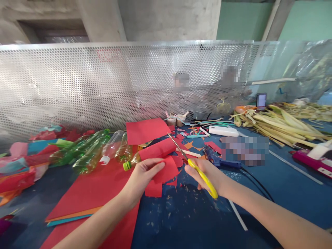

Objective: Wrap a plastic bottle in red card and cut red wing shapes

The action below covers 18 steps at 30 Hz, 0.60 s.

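Note:
My left hand point(141, 178) pinches a small piece of red paper point(169, 171) between thumb and fingers. In my right hand point(211, 173) is a pair of scissors point(198, 168) with yellow handles, its blades pointing up and left, to the right of the paper. Just beyond my left hand lies a plastic bottle point(136, 158) with a yellow-green cap, partly covered by a rolled red sheet point(159, 149). Under and around the held piece are red offcuts point(153, 190). A blue glue gun point(225, 162) rests right of the scissors, near my right hand.
Stacked coloured sheets point(101, 188) lie at left, with plastic bottles point(92, 154) and crumpled paper point(22, 155) beyond. Pale dried leaves point(282, 124) and a magenta-and-white tool point(308, 160) occupy the right. A perforated metal screen point(103, 83) closes the back; people show behind it.

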Each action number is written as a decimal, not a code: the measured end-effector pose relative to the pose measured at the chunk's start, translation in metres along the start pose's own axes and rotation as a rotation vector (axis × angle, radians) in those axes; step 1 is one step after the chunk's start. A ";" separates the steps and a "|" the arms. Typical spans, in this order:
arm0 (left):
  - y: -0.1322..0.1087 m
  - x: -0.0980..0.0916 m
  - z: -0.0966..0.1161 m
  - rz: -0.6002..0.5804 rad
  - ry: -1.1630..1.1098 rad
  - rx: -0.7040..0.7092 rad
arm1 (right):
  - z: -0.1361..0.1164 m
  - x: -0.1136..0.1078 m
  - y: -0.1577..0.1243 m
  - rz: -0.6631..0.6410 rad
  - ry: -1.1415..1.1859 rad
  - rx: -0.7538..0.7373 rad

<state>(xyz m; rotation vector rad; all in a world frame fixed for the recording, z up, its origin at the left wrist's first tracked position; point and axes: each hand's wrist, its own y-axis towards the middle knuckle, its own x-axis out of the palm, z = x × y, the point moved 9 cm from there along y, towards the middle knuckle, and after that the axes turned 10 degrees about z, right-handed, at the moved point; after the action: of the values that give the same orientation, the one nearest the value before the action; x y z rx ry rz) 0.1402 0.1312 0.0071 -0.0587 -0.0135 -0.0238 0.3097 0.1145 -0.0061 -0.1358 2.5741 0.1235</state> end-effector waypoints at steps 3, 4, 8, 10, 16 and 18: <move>-0.008 0.014 -0.004 -0.074 0.147 0.094 | 0.004 0.011 0.002 -0.057 0.118 0.024; -0.011 0.019 -0.008 -0.103 0.178 0.118 | 0.003 0.013 0.003 -0.049 0.135 0.004; -0.016 0.025 -0.018 -0.119 0.224 0.142 | 0.002 0.012 0.007 -0.033 0.172 -0.011; -0.013 0.022 -0.014 -0.107 0.220 0.139 | 0.005 0.012 0.008 -0.086 0.124 0.017; 0.018 -0.016 0.031 0.083 0.549 0.388 | 0.020 0.011 0.009 -0.170 -0.072 0.056; 0.026 -0.025 0.034 0.098 0.672 0.414 | 0.012 -0.001 0.012 -0.018 -0.167 -0.068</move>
<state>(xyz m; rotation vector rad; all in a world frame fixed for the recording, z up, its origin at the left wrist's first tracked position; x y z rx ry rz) 0.1151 0.1601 0.0388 0.3646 0.6554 0.0582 0.3156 0.1284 -0.0152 -0.1668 2.4031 0.2065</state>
